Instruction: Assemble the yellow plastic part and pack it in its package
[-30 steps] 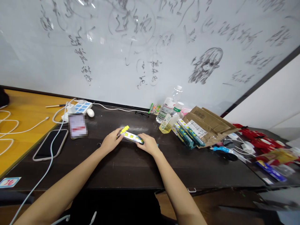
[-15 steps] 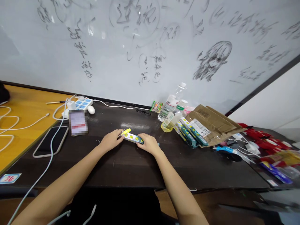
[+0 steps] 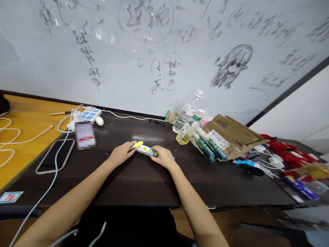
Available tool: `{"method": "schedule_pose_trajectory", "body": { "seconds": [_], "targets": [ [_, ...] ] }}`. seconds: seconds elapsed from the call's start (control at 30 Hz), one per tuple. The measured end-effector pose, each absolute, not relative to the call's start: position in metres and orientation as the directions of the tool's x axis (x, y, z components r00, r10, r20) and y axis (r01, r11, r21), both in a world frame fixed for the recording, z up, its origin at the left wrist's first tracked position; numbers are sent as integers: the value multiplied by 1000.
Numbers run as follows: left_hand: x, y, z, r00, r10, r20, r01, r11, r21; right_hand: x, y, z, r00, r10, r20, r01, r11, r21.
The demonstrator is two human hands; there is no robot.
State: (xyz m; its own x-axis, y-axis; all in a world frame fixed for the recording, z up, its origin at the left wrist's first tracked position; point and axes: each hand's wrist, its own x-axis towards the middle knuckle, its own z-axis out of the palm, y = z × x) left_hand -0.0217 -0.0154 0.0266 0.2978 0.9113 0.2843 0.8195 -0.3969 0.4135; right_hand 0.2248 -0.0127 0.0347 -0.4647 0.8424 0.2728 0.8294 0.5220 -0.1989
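Note:
Between my two hands, over the middle of the dark desk, lies a slim white and teal box (image 3: 145,150) with yellow lettering. My right hand (image 3: 162,157) is closed on its right end. At the left end, the fingers of my left hand (image 3: 121,154) are closed round a small yellow object (image 3: 139,143) that touches the box. Exactly how the left fingertips meet the box is too small to make out. More boxes of the same look (image 3: 209,145) are stacked to the right, beside a brown cardboard parcel (image 3: 228,132).
Bottles (image 3: 183,118) and a snack packet (image 3: 171,117) stand at the back. On the left are a phone (image 3: 56,156), a power strip (image 3: 89,115), a white mouse (image 3: 99,120) and cables. Red items (image 3: 290,151) and a blue-handled tool (image 3: 245,163) lie right.
The view has shifted slightly. Both hands keep nearly the same place and grip; the box is tilted a little differently.

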Motion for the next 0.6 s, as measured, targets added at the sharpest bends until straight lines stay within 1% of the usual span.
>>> {"method": "schedule_pose_trajectory", "body": {
  "seconds": [0.17,0.3,0.47,0.6],
  "targets": [
    [-23,-16,29,318,903,288,823,-414,390,227,-12,35,-459,841,286,828,522,-205],
    [-23,-17,32,297,913,279,844,-388,370,228,-11,36,-434,845,313,837,507,-208],
    [-23,-18,34,249,924,289,849,-352,395,233,-8,35,-378,860,343,862,462,-208],
    [-23,-18,36,220,931,293,851,-330,408,237,-5,34,-376,854,359,864,463,-196]
  ]
}}
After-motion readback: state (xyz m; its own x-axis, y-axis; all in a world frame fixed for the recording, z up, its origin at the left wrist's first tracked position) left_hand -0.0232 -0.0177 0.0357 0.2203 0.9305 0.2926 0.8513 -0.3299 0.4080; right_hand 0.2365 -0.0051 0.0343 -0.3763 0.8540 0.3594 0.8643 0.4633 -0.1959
